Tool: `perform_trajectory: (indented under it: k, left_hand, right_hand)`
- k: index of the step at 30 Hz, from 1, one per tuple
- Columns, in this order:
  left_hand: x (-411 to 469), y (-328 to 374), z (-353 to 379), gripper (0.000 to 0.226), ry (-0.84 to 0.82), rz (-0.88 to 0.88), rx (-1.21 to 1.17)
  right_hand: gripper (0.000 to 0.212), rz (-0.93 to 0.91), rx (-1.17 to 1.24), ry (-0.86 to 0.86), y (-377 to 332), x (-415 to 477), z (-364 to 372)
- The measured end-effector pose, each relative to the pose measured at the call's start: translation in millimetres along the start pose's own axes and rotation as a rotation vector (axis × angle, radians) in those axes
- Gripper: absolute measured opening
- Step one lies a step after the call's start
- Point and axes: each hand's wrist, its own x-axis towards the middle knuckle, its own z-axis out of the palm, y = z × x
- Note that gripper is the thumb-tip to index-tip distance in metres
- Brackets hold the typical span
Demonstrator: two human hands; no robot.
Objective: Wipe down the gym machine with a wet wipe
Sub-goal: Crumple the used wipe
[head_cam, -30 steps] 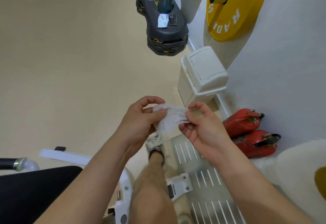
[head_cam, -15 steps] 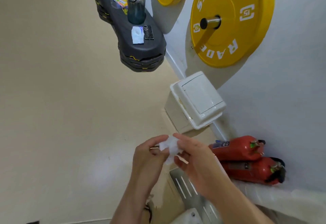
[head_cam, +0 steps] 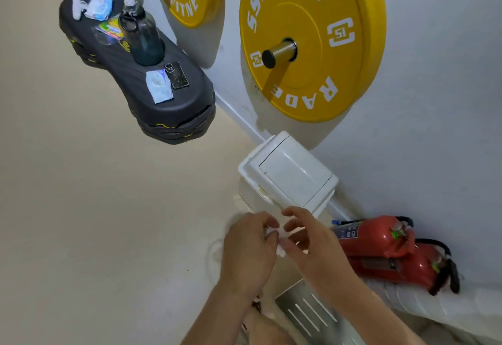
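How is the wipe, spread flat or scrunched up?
Scrunched up: the wet wipe shows as a small white wad pinched between the left hand and right hand.

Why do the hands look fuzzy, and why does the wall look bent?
Head view: left hand, right hand and the wet wipe between them are smeared by motion blur; same head view: the wide lens bends the baseboard, yet the yellow plate looks sharp.

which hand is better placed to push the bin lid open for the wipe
Right, likely: the right hand is nearer the white bin, fingers just below its lid, while the left hand grips the wipe farther from it.
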Motion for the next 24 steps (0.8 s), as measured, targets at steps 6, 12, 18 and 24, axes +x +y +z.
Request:
perform_trajectory:
  k: [6,12,18,24]
  left_hand:
    - [116,-28,43,0.04,-0.137,-0.119,-0.194]
    - [216,-90,106,0.063,-0.506,0.136,0.444]
    - [272,-112,142,0.064,-0.562,0.234,0.608]
    - [297,-110,143,0.077,-0.517,0.287,0.577]
  right_hand:
    - [0.027,0.123,0.001,0.241,61,99,28]
    - [0.029,0.28,-0.232,0.268,161,190,55]
    - [0.036,0.214,-0.599,0.028,215,230,71]
    - [0.049,0.362,-0.484,-0.047,209,246,65]
